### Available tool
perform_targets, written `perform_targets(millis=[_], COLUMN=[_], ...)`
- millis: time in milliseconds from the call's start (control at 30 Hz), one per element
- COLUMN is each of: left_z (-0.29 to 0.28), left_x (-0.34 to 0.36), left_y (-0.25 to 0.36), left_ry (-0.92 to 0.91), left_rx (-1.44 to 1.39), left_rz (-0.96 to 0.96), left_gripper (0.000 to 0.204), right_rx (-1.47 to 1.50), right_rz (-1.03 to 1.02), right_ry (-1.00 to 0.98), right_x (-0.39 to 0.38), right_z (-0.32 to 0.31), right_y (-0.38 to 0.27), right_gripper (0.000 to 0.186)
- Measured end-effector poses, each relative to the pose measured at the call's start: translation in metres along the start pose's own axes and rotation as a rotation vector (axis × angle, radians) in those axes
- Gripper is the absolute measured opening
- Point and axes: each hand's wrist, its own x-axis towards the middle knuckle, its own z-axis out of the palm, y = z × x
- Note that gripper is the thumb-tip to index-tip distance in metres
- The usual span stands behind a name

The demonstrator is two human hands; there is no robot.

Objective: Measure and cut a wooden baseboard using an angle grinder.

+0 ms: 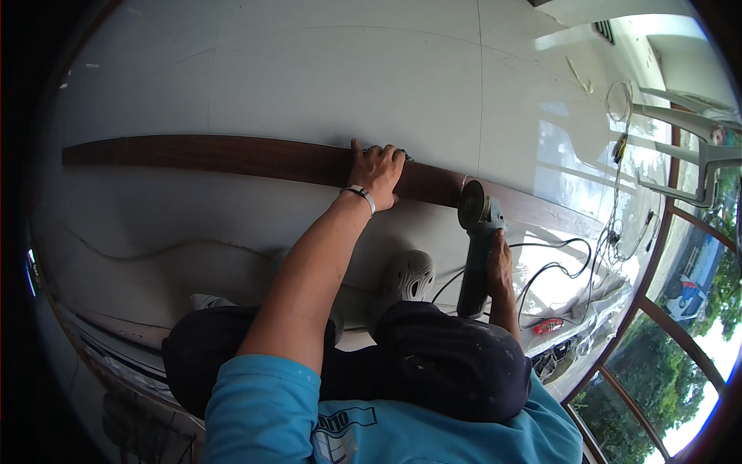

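Note:
A long dark-brown wooden plank [255, 157] lies across the pale tiled floor, its right part washed out by glare. My left hand [376, 174] is closed over its middle, fingers curled past the far edge and thumb at the near edge. Beside the fingers shows a small dark-green thing, mostly hidden, whose kind I cannot make out. My right hand [499, 263] is wrapped round the body of an angle grinder [477, 267], held upright in front of my right knee. Its round disc [472, 204] is at the plank's near edge, by a thin pale line across the wood; whether they touch I cannot tell.
Black cable [556, 267] loops over the floor right of the grinder. Further right are tangled cords [614, 232], a white plastic chair [696, 155] and wood-framed windows [668, 340]. A red object [548, 325] lies near my right knee. My grey clog [410, 274] stands close below the plank.

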Motion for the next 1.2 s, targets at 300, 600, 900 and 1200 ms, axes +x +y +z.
perform_targets(millis=[300,600,900,1200], left_z=[0.002,0.001,0.002,0.003], left_x=[0.001,0.004,0.001,-0.001], left_y=[0.000,0.000,-0.001,-0.001], left_ry=[0.042,0.028,0.025,0.023], left_rx=[0.016,0.008,0.003,0.005], left_rz=[0.018,0.016,0.017,0.019], left_gripper=[0.076,0.076,0.075,0.075], right_rx=[-0.063,-0.088,-0.097,-0.107], right_rz=[0.007,-0.003,0.019,0.019], right_ry=[-0.050,-0.067,-0.103,-0.060], right_x=[-0.006,-0.004,-0.001,0.008], right_z=[-0.006,-0.011,-0.011,-0.008], right_y=[-0.002,0.007,0.006,-0.011], right_gripper=[0.077,0.075,0.075,0.075])
